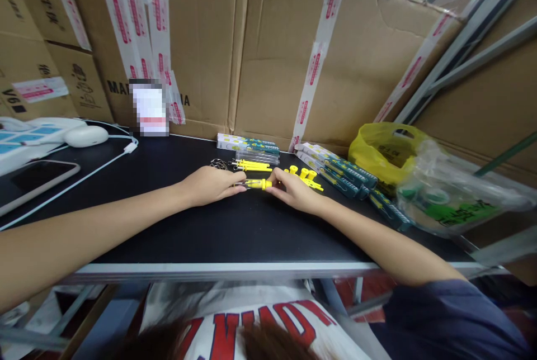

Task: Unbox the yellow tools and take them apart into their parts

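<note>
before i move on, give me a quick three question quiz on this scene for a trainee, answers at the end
1. Which is closer to the solid yellow part of the yellow-and-clear item: the left grip or the right grip?
2. True or false: the yellow bag is to the right of that item.
3. Fill in the colour: the thin sticks just beyond that item are ____.

Key: 1. the right grip; 2. true; 3. yellow.

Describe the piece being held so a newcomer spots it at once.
Over the black tabletop, find where the left hand and right hand nearly meet. Between them is a slim yellow-and-clear piece. Unlike the yellow parts beyond, it is gripped at both ends.
</note>
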A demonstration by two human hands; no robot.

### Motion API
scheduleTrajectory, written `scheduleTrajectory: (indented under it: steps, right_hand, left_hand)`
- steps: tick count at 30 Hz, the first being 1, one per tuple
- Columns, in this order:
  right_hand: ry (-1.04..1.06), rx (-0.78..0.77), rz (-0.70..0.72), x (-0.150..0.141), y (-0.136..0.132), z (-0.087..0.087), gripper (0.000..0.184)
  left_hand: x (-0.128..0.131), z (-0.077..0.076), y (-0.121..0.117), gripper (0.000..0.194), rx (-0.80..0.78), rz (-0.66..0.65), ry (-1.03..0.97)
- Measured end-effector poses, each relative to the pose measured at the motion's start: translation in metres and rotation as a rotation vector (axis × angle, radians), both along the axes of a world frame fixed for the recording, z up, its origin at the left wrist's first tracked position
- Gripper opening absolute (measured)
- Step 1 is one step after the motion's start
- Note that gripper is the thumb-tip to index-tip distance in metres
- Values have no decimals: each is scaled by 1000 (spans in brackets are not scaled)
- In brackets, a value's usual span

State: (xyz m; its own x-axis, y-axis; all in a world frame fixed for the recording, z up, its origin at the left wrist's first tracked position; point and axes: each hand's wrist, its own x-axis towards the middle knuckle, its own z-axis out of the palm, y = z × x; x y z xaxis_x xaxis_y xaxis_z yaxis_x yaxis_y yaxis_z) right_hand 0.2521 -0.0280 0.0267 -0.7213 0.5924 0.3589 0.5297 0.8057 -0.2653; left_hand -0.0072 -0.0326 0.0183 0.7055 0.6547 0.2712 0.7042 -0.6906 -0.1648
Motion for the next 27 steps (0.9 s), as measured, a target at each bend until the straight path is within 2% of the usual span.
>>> scheduleTrajectory:
  steps: [4,7,9,12,14,17,21,27]
  right_hand:
    - [-195,410,46,2,4,1,12]
    - [-229,561,39,2,3,2,15]
    - [-180,519,0,2,2,2,11]
    - [-100,327,-62,2,1,2,24]
    - [-73,196,-67,1,1,1,23]
    - [-25,75,-47,-1,1,1,33]
    - [7,-2,-9,-4,0,0,36]
    - [17,27,11,-4,0,0,22]
  left_hand:
    - [0,-1,1,33,11,-25,-5]
    - [1,-1,0,33,4,-22,-25]
    - [1,0,-1,33,-3,-14,-39]
    - [2,1,-1,33,-11,-8,-48]
    - [1,1,-1,33,-11,-14,-42]
    - [1,-1,0,33,5,-21,-22]
    - [1,-2,1,33,22,-30,-6]
    - [0,-2,1,31,11,-16,-11]
